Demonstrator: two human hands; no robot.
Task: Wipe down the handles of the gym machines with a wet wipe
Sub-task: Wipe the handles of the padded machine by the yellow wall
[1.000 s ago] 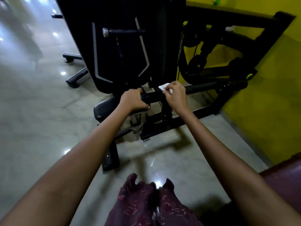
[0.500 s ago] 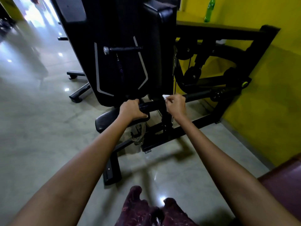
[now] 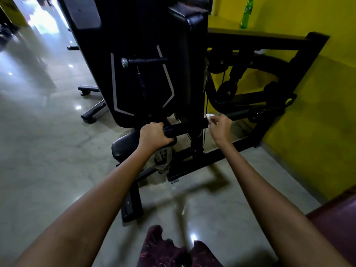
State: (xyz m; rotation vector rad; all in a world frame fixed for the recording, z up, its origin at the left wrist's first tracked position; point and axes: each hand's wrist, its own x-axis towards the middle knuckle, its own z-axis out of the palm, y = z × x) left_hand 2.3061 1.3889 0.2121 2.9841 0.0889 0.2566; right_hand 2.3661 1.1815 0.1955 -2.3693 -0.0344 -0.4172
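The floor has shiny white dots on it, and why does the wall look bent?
Head view: the dots are lamp glare on the polished floor; the wide-angle lens bows the yellow wall; the right hand with the wet wipe looks slightly motion-blurred; the machine casts a soft shadow.

Both arms outstretched, left hand [image 3: 154, 135] curled in a grip, right hand [image 3: 221, 126] pinching
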